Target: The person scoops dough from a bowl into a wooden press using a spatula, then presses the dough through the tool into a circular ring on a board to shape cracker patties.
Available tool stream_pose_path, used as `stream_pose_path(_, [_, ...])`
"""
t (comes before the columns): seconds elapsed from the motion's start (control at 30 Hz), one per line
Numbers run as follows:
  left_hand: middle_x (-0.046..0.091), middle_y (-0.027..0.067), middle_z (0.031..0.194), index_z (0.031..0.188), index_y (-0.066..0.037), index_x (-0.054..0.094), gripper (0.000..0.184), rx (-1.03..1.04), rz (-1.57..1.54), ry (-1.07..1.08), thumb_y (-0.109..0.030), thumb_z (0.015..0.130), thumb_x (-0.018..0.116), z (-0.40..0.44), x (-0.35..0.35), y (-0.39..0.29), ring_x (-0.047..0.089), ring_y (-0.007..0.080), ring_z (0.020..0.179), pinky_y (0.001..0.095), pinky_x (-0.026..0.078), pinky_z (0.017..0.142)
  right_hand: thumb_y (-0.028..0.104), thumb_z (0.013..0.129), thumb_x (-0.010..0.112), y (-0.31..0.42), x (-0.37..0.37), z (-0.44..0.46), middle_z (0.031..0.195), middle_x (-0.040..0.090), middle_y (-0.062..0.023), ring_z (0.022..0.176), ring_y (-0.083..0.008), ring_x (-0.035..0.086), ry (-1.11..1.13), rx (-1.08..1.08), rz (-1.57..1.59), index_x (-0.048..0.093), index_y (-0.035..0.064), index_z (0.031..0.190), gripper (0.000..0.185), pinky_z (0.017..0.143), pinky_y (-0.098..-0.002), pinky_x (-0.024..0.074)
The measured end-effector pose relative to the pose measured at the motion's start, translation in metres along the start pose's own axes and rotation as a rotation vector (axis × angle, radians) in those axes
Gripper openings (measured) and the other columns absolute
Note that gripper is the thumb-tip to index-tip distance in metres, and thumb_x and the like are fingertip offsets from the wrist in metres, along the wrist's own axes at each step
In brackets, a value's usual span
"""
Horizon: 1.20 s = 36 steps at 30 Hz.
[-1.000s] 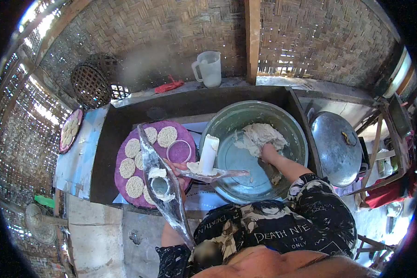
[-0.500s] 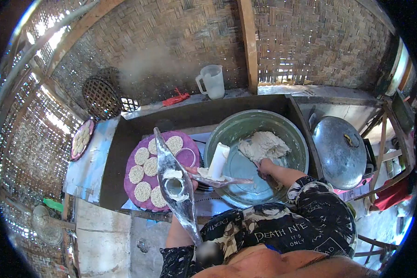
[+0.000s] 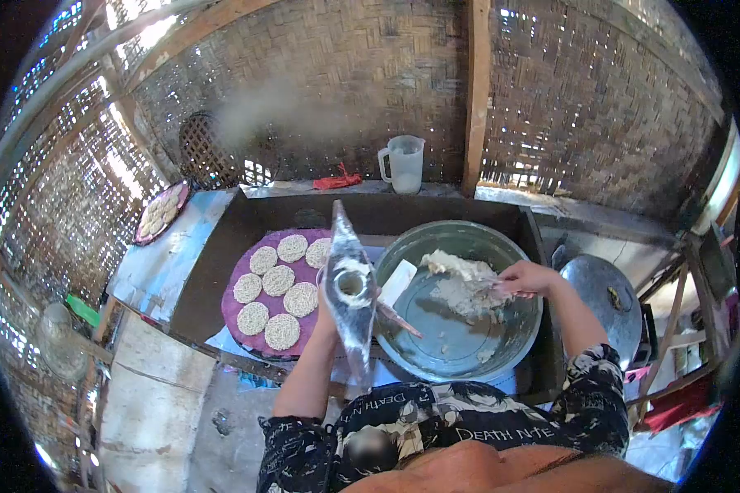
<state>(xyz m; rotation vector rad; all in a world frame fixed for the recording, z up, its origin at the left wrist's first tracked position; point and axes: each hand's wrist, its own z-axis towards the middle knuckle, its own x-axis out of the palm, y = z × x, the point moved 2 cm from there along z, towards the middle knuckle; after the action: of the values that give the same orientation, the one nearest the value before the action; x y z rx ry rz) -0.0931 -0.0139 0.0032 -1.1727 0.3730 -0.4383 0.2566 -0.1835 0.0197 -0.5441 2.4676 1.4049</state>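
Note:
My left hand is closed round a hand-held dough press, and the press hides most of its fingers. The press's long pointed body is smeared with white dough and has a round open hole in its middle. Its white plunger juts out to the right, over the near left rim of a big green basin. Inside the basin, my right hand grips the right side of a lump of pale dough. Left of the press, several round white noodle-like cakes lie on a purple round mat.
A dark wooden trough surrounds the basin and mat. Behind it stand a clear plastic jug and a red plastic bag. A big lidded metal pot is at the right. Another filled tray rests at the far left.
My right hand has moved from the dough's near edge to its right side and now grips it. The press has turned more upright, its hole still facing up. The view has shifted a little.

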Motion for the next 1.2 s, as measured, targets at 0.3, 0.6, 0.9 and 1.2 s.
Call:
stream_pose_path(0.3, [0.061, 0.0161, 0.101, 0.113, -0.004, 0.05, 0.065, 0.2, 0.513, 0.231, -0.029, 0.058, 0.076, 0.033, 0.077, -0.021, 0.059, 0.0303, 0.095, 0.036, 0.045, 0.083, 0.03, 0.085, 0.057, 0.117, -0.033, -0.097, 0.064, 0.055, 0.0014, 0.053, -0.0036, 0.044, 0.155, -0.199, -0.312, 0.062, 0.0062, 0.108, 0.033, 0.046, -0.0192, 0.0352])
stream_pose_path(0.6, [0.056, 0.0195, 0.104, 0.106, -0.012, 0.059, 0.044, 0.241, 0.566, 0.25, -0.032, 0.068, 0.067, 0.029, 0.099, -0.026, 0.056, 0.0364, 0.093, 0.0412, 0.045, 0.081, 0.019, 0.067, 0.064, 0.202, 0.015, -0.094, 0.063, 0.055, -0.0062, 0.068, -0.026, 0.059, -0.458, -0.705, -1.484, 0.063, 0.0132, 0.075, 0.01, 0.061, -0.0399, 0.0454])
stream_pose_path(0.9, [0.062, 0.0137, 0.101, 0.113, -0.006, 0.053, 0.053, 0.124, 0.352, 0.208, -0.028, 0.067, 0.07, 0.043, 0.087, 0.017, 0.061, 0.0286, 0.09, 0.0344, 0.046, 0.079, 0.018, 0.07, 0.054, 0.166, 0.064, -0.075, 0.07, 0.051, -0.0009, 0.069, -0.0174, 0.055, -0.683, -0.997, -1.658, 0.055, 0.0084, 0.087, 0.019, 0.059, -0.032, 0.0411])
stream_pose_path(1.2, [0.063, 0.0183, 0.092, 0.1, -0.007, 0.06, 0.037, 0.113, 0.462, 0.064, -0.028, 0.07, 0.064, 0.05, 0.079, 0.021, 0.059, 0.0355, 0.088, 0.0405, 0.046, 0.075, 0.015, 0.067, 0.06, 0.191, 0.023, -0.108, 0.064, 0.049, -0.0017, 0.066, -0.0211, 0.056, -0.876, -0.993, -1.356, 0.057, 0.0134, 0.075, 0.008, 0.059, -0.0363, 0.045])
